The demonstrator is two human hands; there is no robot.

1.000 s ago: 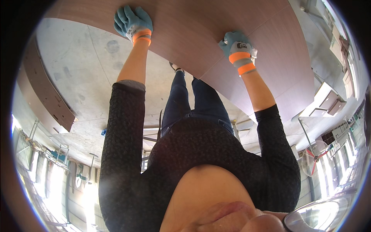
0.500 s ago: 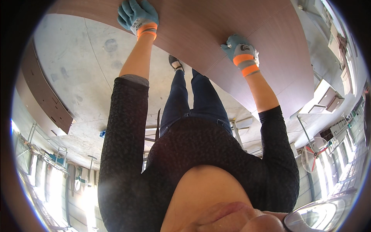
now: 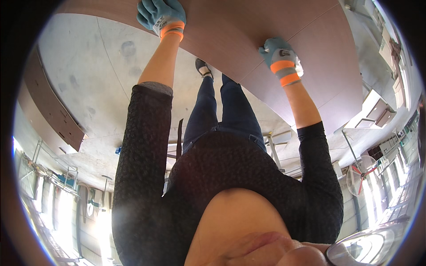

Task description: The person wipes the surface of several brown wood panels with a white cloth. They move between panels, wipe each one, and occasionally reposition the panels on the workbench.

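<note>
Brown wood-grain panels (image 3: 230, 26) lie before me, with straight seams between the boards. My left hand (image 3: 162, 17), in a blue-grey coated glove with an orange cuff, rests near the panel edge on my side. Its fingers are spread and stretched out over the surface. My right hand (image 3: 279, 54), gloved the same way, sits farther right on the brown surface, close to a seam. Its fingers are curled in and closed. A bit of white shows beside the wrist; what the fingers hold, if anything, is hidden.
A stack of brown boards (image 3: 49, 106) with small holes stands at the left on the grey concrete floor (image 3: 106, 57). To the right are a white-and-brown piece (image 3: 375, 111) and a standing fan (image 3: 361, 175) with red blades. Metal racks (image 3: 57, 168) stand at the lower left.
Both hands have shifted slightly to the right; the left has also gone a little farther from me. The panels look nearly unmoved.
</note>
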